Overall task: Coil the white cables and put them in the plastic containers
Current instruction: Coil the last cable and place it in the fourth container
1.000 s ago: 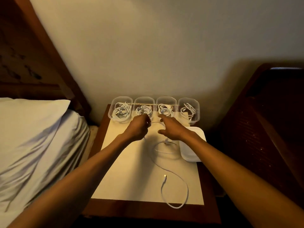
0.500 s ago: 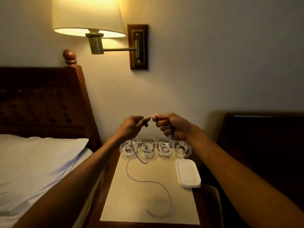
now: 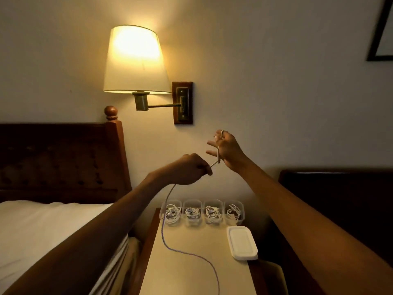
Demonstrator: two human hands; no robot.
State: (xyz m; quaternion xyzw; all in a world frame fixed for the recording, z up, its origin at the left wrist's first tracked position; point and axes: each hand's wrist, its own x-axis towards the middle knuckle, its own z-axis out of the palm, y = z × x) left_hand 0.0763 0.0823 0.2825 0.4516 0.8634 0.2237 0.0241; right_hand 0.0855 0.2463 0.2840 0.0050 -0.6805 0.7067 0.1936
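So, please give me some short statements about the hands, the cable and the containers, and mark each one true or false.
1. The left hand grips the white cable. True.
2. The right hand is a tight fist. False: its fingers are spread, and the cable runs across it.
3. All four clear containers hold cables. True.
4. The wall lamp is off. False: it is lit.
5. The cable hangs clear of the table. False: its lower part lies on the table.

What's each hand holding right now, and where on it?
One white cable: its end is looped around the open right hand; the left hand grips it just beyond that.
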